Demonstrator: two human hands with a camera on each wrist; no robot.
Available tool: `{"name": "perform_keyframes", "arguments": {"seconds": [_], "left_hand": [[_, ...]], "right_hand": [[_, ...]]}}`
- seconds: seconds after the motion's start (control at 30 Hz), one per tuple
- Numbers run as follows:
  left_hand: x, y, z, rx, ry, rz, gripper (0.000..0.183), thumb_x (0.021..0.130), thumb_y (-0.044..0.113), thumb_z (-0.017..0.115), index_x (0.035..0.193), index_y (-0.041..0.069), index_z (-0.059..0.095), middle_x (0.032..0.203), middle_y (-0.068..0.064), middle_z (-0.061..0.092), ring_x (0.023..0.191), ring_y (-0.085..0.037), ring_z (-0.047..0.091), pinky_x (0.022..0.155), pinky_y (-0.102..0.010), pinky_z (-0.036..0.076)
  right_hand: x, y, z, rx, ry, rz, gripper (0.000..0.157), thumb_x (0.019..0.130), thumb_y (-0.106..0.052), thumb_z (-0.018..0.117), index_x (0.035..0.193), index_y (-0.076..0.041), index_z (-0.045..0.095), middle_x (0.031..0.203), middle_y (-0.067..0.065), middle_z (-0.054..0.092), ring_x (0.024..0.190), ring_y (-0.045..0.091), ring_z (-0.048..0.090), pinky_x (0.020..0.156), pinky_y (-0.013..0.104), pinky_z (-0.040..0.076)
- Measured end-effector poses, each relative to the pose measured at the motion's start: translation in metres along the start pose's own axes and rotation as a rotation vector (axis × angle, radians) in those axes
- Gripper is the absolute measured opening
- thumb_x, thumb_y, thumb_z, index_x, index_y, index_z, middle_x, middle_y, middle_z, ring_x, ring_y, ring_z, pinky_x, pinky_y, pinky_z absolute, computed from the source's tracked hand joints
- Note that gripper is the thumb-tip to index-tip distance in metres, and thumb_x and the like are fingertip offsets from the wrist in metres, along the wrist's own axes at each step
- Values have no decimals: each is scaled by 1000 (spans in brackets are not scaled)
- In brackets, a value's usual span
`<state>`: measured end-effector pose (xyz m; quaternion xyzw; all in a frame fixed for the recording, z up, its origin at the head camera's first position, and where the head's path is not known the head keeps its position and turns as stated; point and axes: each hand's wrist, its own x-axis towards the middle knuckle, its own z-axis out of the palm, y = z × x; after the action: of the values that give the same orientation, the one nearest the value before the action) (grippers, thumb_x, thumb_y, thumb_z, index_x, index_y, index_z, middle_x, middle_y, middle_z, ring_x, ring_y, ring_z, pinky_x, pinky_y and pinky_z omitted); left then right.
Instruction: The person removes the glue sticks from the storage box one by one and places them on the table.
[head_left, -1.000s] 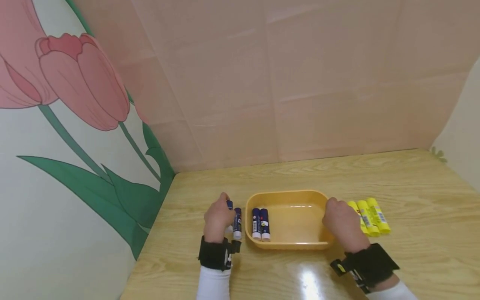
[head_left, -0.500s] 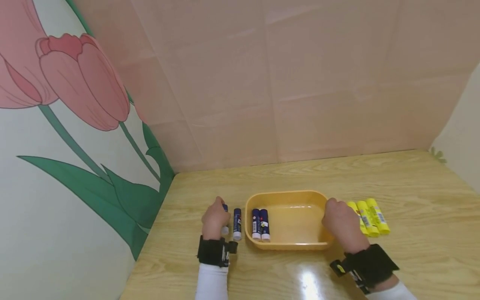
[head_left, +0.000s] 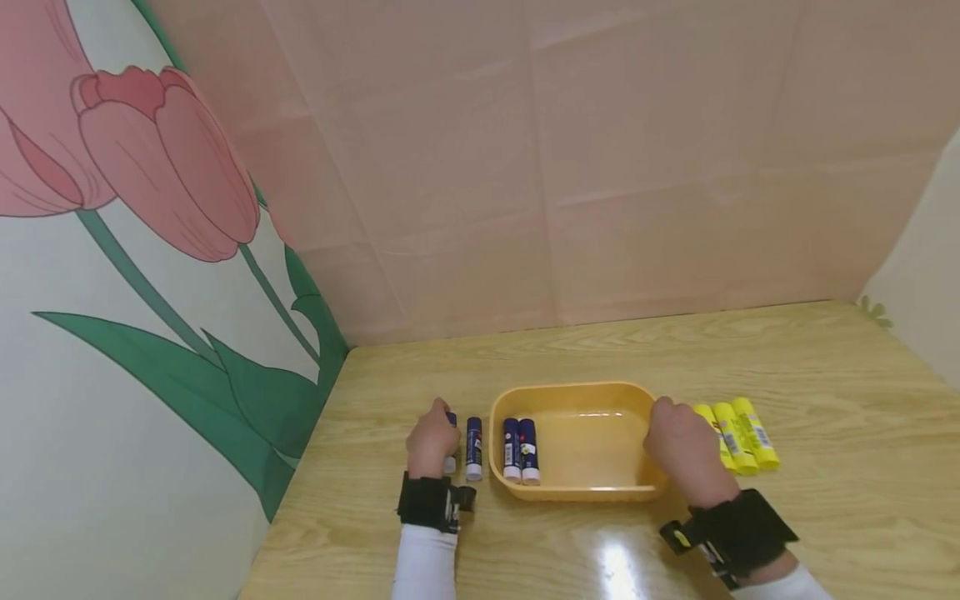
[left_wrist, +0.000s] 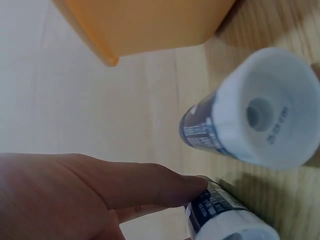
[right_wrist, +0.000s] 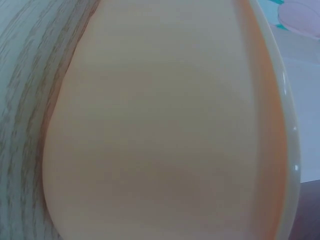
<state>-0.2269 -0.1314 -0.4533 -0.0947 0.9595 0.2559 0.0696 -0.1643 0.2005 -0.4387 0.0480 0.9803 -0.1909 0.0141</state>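
Note:
My left hand (head_left: pixel 432 437) pinches a dark blue glue stick (head_left: pixel 450 443) with a white base, left of the tray. In the left wrist view the thumb lies along that glue stick (left_wrist: pixel 215 206). Beside it on the table lies another blue glue stick (head_left: pixel 474 448), also large in the left wrist view with its white base (left_wrist: pixel 267 110) toward the camera. Two more blue glue sticks (head_left: pixel 521 452) lie side by side at the left end of the yellow tray (head_left: pixel 573 492). My right hand (head_left: pixel 686 446) grips the tray's right rim; the right wrist view shows only the tray's wall (right_wrist: pixel 160 125), with the fingers hidden.
Three yellow glue sticks (head_left: pixel 737 436) lie on the wooden table (head_left: pixel 555 550) right of the tray, close to my right hand. A pinkish covering (head_left: pixel 570 167) hangs behind the table, and a wall with painted tulips (head_left: pixel 165 167) rises at the left.
My left hand has shifted slightly left and toward me with its glue stick, widening the gap to the neighbouring one. The right hand and the tray have stayed in place.

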Motion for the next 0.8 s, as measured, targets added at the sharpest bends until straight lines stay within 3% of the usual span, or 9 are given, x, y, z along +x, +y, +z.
{"name": "perform_keyframes", "arguments": {"seconds": [0.37, 0.6, 0.8], "left_hand": [[4, 1, 2, -11, -5, -37, 41, 89, 11, 64, 129, 10, 55, 109, -19, 68, 86, -31, 63, 78, -48, 49], [8, 3, 5, -14, -17, -18, 43, 90, 9, 60, 132, 11, 55, 111, -18, 68, 85, -29, 62, 78, -47, 48], [3, 0, 3, -51, -7, -69, 63, 91, 15, 61, 149, 3, 39, 126, -28, 61, 105, -40, 63, 92, -56, 47]], "right_hand": [[0, 1, -1, 5, 11, -18, 11, 89, 2, 53, 91, 13, 51, 73, 20, 51, 60, 29, 52, 47, 36, 44], [-1, 4, -4, 13, -5, 0, 12, 89, 1, 52, 91, 13, 50, 73, 20, 51, 61, 29, 52, 47, 36, 43], [1, 3, -2, 11, 14, -27, 11, 87, 2, 51, 88, 13, 50, 71, 20, 51, 60, 30, 52, 47, 37, 43]]}}
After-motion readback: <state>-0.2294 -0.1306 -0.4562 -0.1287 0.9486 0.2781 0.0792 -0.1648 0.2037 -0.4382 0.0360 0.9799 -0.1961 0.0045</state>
